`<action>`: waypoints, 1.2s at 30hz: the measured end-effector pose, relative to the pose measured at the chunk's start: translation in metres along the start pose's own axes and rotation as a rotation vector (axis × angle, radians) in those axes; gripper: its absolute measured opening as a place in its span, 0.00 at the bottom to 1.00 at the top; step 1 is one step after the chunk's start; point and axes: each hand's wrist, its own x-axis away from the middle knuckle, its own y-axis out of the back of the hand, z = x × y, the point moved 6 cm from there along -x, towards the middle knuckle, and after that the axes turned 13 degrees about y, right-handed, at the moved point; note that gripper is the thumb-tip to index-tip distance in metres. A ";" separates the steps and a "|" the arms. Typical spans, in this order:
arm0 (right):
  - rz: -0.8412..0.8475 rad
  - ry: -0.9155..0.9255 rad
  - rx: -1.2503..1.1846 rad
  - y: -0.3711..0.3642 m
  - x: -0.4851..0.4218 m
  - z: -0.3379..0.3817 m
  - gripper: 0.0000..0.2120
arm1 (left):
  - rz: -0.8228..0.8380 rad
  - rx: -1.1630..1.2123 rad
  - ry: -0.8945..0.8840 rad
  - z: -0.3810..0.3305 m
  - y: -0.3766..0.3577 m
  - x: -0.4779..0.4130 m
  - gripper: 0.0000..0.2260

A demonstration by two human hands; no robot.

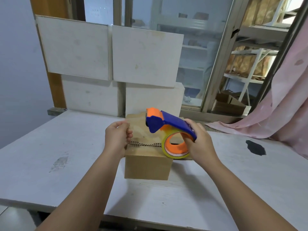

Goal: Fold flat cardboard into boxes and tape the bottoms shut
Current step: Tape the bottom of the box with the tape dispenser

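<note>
A small brown cardboard box [147, 167] stands on the white table [66, 147], its closed flaps facing up with the corrugated seam showing across the top. My right hand [199, 144] grips a blue and orange tape dispenser [168, 125] with a roll of clear tape [175, 147], held just above the box's right side. My left hand [119, 137] is over the box's left edge, thumb and fingers pinched on the clear tape end pulled from the dispenser. The strip itself is barely visible.
Several white boxes [145, 55] are stacked against the window behind the table. A pink cloth [283, 105] hangs over the table's right end, with a black mark [255, 147] near it. Shelves with cartons stand beyond the glass.
</note>
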 end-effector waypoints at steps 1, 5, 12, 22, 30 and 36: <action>0.023 -0.003 0.033 0.000 -0.002 0.001 0.22 | -0.012 -0.010 0.003 0.001 0.005 -0.001 0.06; 0.125 0.046 0.137 -0.001 -0.008 0.007 0.24 | -0.045 -0.085 0.027 0.013 0.025 -0.001 0.06; 0.320 -0.017 0.081 -0.005 -0.016 0.007 0.25 | -0.070 -0.125 0.032 0.032 0.041 0.008 0.05; 0.280 -0.173 -0.214 -0.002 0.006 -0.009 0.19 | -0.079 -0.135 -0.109 0.004 0.039 0.020 0.08; 0.266 -0.210 -0.194 -0.002 0.009 -0.020 0.16 | -0.004 -0.088 0.027 0.024 0.030 0.013 0.09; 0.305 -0.211 -0.130 -0.003 0.001 -0.018 0.18 | -0.007 -0.044 0.083 0.035 0.032 0.007 0.10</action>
